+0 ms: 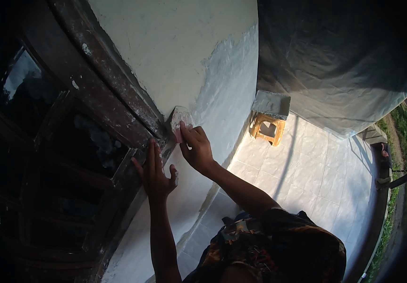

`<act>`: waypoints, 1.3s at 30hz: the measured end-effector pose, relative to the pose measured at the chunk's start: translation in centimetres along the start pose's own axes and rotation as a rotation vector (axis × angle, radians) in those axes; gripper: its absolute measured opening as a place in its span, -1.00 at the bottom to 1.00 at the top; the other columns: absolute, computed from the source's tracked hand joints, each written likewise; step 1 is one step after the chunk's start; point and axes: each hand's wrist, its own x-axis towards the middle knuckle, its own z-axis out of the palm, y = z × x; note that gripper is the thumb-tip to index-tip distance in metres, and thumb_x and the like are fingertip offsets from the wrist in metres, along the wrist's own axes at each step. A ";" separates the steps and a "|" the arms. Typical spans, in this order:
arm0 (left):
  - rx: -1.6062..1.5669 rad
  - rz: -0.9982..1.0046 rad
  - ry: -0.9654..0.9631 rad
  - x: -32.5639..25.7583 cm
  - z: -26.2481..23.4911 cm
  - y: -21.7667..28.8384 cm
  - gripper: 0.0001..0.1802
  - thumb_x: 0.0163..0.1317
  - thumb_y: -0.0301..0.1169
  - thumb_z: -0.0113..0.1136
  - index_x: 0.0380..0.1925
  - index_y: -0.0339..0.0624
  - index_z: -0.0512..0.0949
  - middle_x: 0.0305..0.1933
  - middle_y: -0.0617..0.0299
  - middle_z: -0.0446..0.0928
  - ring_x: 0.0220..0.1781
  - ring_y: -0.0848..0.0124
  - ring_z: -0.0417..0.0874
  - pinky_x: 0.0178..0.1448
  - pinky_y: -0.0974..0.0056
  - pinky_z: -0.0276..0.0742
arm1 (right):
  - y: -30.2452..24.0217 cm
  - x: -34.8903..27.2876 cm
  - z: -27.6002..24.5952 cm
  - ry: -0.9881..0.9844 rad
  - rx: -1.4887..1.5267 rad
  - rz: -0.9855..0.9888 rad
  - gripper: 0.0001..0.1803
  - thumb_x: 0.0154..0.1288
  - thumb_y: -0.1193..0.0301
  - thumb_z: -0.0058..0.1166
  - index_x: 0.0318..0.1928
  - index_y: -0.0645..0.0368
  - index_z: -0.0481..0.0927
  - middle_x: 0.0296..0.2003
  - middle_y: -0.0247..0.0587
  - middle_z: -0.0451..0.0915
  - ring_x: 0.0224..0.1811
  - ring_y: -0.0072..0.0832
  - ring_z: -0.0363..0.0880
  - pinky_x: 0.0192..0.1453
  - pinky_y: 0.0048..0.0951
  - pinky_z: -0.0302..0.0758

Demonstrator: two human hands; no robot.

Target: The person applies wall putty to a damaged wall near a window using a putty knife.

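Observation:
My right hand (pixel 198 150) is closed around a putty knife (pixel 181 116), its broad blade smeared with pale filler and held against the wall (pixel 165 42) beside the dark wooden frame (pixel 114 101). A reddish part of the handle shows by my fingers. To the lower left, my left hand (pixel 156 178) lies with fingers stretched out and thumb apart on the frame's edge. White smears mark its fingers and thumb. Around the blade the wall is cream above and whiter, freshly coated looking, to the right and below.
A grey-smeared tray (pixel 283 104) rests on a yellow-orange stool (pixel 262 124) by the wall's foot. Plastic sheeting (pixel 331 52) hangs at the back right. Pale tiles (pixel 307 184) cover the floor; dark glass panes (pixel 90 141) fill the wooden frame. Grass shows at far right.

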 end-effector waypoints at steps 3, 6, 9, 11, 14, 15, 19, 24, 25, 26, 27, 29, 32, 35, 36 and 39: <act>0.027 0.008 -0.009 0.1 -0.2 -0.1 -0.22 0.40 0.08 -0.30 0.35 -0.36 0.32 0.52 0.01 0.23 0.49 0.16 0.36 0.58 -0.30 -0.48 | -2.0 -2.7 -1.4 -0.020 0.121 0.027 -0.49 0.14 0.62 0.28 0.17 0.25 0.58 -0.50 -0.20 0.51 -0.44 -0.30 0.45 -0.33 -0.33 0.49; 0.035 0.014 -0.004 0.1 -0.4 0.0 -0.22 0.39 0.06 -0.30 0.35 -0.37 0.32 0.52 0.00 0.23 0.48 0.15 0.36 0.58 -0.30 -0.48 | -1.1 0.8 -2.8 0.046 0.108 0.106 -0.47 0.14 0.66 0.25 0.18 0.25 0.58 -0.51 -0.21 0.50 -0.45 -0.37 0.44 -0.37 -0.36 0.44; 0.033 0.029 0.015 0.3 -0.2 0.0 -0.22 0.38 0.05 -0.29 0.34 -0.38 0.33 0.52 0.00 0.23 0.48 0.16 0.36 0.58 -0.30 -0.50 | 3.4 6.7 -3.3 0.243 0.031 -0.005 -0.42 0.11 0.70 0.16 0.21 0.22 0.56 -0.50 -0.24 0.49 -0.45 -0.45 0.41 -0.39 -0.42 0.43; 0.015 0.022 0.006 0.2 0.1 0.0 -0.21 0.38 0.08 -0.26 0.37 -0.33 0.30 0.52 0.02 0.23 0.48 0.15 0.36 0.57 -0.34 -0.45 | 6.5 9.6 -3.1 0.291 -0.042 -0.082 -0.37 0.09 0.72 0.13 0.24 0.19 0.55 -0.48 -0.26 0.47 -0.45 -0.48 0.41 -0.39 -0.45 0.43; 0.035 0.025 -0.001 0.1 -0.2 0.0 -0.22 0.37 0.06 -0.25 0.38 -0.34 0.30 0.52 0.02 0.24 0.48 0.17 0.36 0.57 -0.34 -0.45 | 7.9 10.9 -2.6 0.250 -0.098 -0.111 -0.37 0.08 0.72 0.14 0.24 0.20 0.55 -0.49 -0.26 0.48 -0.41 -0.43 0.41 -0.31 -0.39 0.45; 0.032 0.026 -0.001 0.2 -0.1 0.0 -0.22 0.37 0.06 -0.25 0.38 -0.34 0.30 0.52 0.02 0.24 0.48 0.17 0.36 0.57 -0.34 -0.45 | 8.1 10.7 -2.2 0.217 -0.105 -0.117 -0.37 0.07 0.71 0.15 0.24 0.22 0.54 -0.49 -0.26 0.47 -0.41 -0.41 0.41 -0.28 -0.38 0.45; 0.040 0.022 0.001 0.0 -0.3 -0.2 -0.22 0.37 0.06 -0.25 0.36 -0.35 0.31 0.51 0.01 0.24 0.48 0.15 0.36 0.57 -0.34 -0.44 | 6.4 6.4 -0.2 0.077 -0.061 -0.043 -0.29 0.05 0.71 0.20 0.30 0.30 0.43 -0.43 -0.19 0.51 -0.32 -0.28 0.42 -0.16 -0.30 0.47; 0.052 0.027 0.003 0.2 -0.2 -0.1 -0.22 0.39 0.06 -0.29 0.33 -0.39 0.35 0.51 0.00 0.25 0.48 0.17 0.37 0.58 -0.26 -0.52 | 1.7 -0.6 -0.4 -0.083 0.067 0.068 -0.37 0.09 0.66 0.24 0.25 0.33 0.47 -0.43 -0.12 0.54 -0.31 -0.20 0.48 -0.14 -0.26 0.51; 0.049 0.025 -0.004 0.1 -0.1 -0.2 -0.22 0.39 0.07 -0.29 0.33 -0.39 0.35 0.51 0.00 0.25 0.48 0.17 0.37 0.58 -0.26 -0.52 | 1.3 -0.9 -0.5 -0.043 0.083 0.059 -0.41 0.11 0.65 0.24 0.22 0.32 0.51 -0.47 -0.15 0.52 -0.36 -0.25 0.46 -0.20 -0.29 0.49; 0.048 0.022 -0.010 0.1 -0.2 -0.2 -0.22 0.39 0.07 -0.30 0.33 -0.40 0.35 0.51 0.00 0.25 0.48 0.18 0.37 0.58 -0.26 -0.53 | 0.5 -0.5 -1.1 -0.005 0.100 0.049 -0.46 0.13 0.65 0.25 0.19 0.31 0.55 -0.50 -0.18 0.50 -0.41 -0.30 0.45 -0.27 -0.32 0.48; 0.048 0.017 -0.012 0.0 -0.3 -0.2 -0.22 0.39 0.07 -0.30 0.33 -0.40 0.35 0.51 0.00 0.25 0.48 0.18 0.37 0.58 -0.26 -0.53 | 0.2 0.8 -1.7 0.048 0.109 0.058 -0.49 0.15 0.64 0.25 0.17 0.30 0.57 -0.52 -0.20 0.49 -0.44 -0.35 0.43 -0.31 -0.34 0.45; 0.050 0.024 0.000 0.2 -0.4 0.0 -0.21 0.39 0.07 -0.29 0.33 -0.40 0.35 0.51 0.00 0.25 0.48 0.18 0.37 0.58 -0.26 -0.53 | 1.0 5.0 -2.6 0.176 0.088 0.065 -0.50 0.17 0.63 0.24 0.18 0.27 0.57 -0.54 -0.24 0.48 -0.48 -0.43 0.38 -0.37 -0.38 0.42; 0.012 0.011 0.006 0.3 -0.3 0.2 -0.22 0.39 0.09 -0.27 0.37 -0.33 0.31 0.51 0.02 0.24 0.48 0.14 0.37 0.56 -0.35 -0.44 | 4.7 9.9 -2.4 0.259 -0.010 -0.007 -0.41 0.10 0.70 0.15 0.23 0.31 0.51 -0.50 -0.21 0.48 -0.40 -0.35 0.42 -0.29 -0.33 0.43; 0.002 0.012 0.007 0.1 -0.1 0.1 -0.21 0.39 0.10 -0.28 0.37 -0.32 0.31 0.51 0.02 0.24 0.47 0.14 0.37 0.56 -0.35 -0.44 | 6.5 9.8 -1.0 0.153 -0.128 -0.088 -0.37 0.09 0.70 0.15 0.26 0.30 0.48 -0.43 -0.19 0.50 -0.33 -0.29 0.44 -0.20 -0.29 0.48; 0.005 0.010 0.010 0.0 0.0 -0.1 -0.21 0.39 0.10 -0.28 0.37 -0.32 0.31 0.51 0.02 0.24 0.47 0.14 0.37 0.56 -0.35 -0.44 | 5.9 8.6 -0.4 0.124 -0.124 -0.099 -0.37 0.09 0.69 0.17 0.26 0.35 0.46 -0.40 -0.14 0.52 -0.29 -0.21 0.46 -0.18 -0.24 0.49; 0.019 -0.004 -0.007 -0.2 0.1 -0.3 -0.20 0.39 0.11 -0.28 0.38 -0.32 0.30 0.51 0.02 0.25 0.47 0.14 0.37 0.57 -0.34 -0.44 | 2.9 1.9 0.0 -0.084 -0.073 0.006 -0.32 0.06 0.67 0.23 0.28 0.33 0.44 -0.28 -0.12 0.57 -0.19 -0.15 0.50 -0.09 -0.23 0.55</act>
